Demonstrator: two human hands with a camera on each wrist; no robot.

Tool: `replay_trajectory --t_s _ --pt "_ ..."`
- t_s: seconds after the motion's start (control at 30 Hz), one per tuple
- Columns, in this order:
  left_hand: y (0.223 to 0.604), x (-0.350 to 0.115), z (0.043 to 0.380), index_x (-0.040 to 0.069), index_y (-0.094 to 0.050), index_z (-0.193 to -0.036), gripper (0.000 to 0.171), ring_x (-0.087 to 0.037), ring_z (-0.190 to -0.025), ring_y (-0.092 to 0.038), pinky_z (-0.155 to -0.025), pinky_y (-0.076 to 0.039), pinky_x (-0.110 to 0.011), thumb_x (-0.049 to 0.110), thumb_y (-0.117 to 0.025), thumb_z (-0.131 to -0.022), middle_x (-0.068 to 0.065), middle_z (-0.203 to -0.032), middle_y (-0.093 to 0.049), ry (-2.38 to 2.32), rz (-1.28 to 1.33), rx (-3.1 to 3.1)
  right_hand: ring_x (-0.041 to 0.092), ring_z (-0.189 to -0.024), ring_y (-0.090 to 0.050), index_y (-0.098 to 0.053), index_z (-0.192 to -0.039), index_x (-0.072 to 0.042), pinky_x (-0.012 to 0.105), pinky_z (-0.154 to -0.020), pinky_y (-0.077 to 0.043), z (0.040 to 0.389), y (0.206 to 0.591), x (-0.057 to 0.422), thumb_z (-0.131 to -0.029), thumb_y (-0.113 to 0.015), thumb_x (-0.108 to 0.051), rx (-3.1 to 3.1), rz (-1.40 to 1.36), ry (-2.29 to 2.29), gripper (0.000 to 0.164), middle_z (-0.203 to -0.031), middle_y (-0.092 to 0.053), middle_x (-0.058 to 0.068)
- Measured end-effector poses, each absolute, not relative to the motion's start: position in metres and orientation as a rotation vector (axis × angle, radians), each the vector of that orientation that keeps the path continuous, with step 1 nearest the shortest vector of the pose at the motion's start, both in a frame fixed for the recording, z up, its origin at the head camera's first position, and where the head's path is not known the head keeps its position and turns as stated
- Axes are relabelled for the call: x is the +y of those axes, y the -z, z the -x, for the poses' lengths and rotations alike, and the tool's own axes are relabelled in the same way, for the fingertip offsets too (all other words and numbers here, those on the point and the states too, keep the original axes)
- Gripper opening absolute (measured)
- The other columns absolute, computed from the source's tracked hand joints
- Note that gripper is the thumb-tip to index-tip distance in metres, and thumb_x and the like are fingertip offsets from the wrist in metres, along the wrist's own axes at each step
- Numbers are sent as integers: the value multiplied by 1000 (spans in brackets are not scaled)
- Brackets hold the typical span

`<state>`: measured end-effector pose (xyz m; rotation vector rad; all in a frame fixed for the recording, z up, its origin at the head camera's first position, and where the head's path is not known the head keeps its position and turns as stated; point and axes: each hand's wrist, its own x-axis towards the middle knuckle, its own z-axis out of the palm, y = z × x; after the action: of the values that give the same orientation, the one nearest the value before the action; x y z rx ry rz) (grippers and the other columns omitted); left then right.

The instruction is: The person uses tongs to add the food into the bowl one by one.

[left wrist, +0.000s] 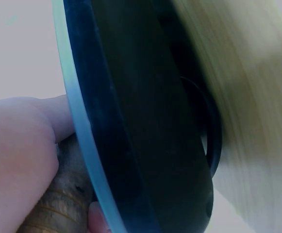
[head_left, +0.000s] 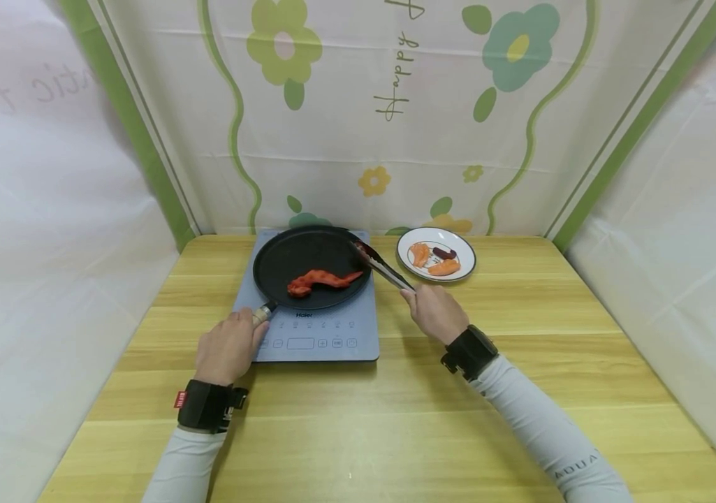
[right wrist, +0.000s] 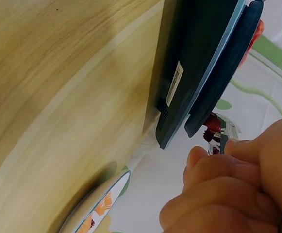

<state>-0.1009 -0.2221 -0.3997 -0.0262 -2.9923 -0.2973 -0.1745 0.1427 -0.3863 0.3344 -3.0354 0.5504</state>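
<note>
My left hand (head_left: 227, 346) grips the wooden handle (head_left: 261, 316) of a black flat frying pan (head_left: 282, 255); the left wrist view shows part of the handle (left wrist: 63, 204) under that hand. On the pan lies a long, curved red piece of food (head_left: 323, 281), like a chicken wing. In my right hand (head_left: 438, 313) are metal tongs (head_left: 389, 272), angled over the pan's right edge. A dark red piece of food (right wrist: 211, 127) sits at their tips, close beside the pan rim in the right wrist view.
The pan sits on a flat induction cooker (head_left: 313, 353) with a touch panel. Right of it, a white dark-rimmed plate (head_left: 409, 241) carries two orange pieces (head_left: 444, 267) and a dark red piece (head_left: 443, 253). A flowered curtain (head_left: 326, 140) hangs behind the wooden table (head_left: 345, 426).
</note>
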Motion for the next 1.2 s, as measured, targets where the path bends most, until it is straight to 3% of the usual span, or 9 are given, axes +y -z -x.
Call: replay_trajectory --t_s 1.2 --pt "400 -223 101 4 -51 -92 39 -22 -58 -47 -45 -32 -33 42 -51 -99 -9 -73 -49 310 16 -2994 16 -45 -47 -54 -76 -12 31 -42 -35 176 383 131 -101 -40 -51 -3068 -333 -572 48 -59 -44 0"
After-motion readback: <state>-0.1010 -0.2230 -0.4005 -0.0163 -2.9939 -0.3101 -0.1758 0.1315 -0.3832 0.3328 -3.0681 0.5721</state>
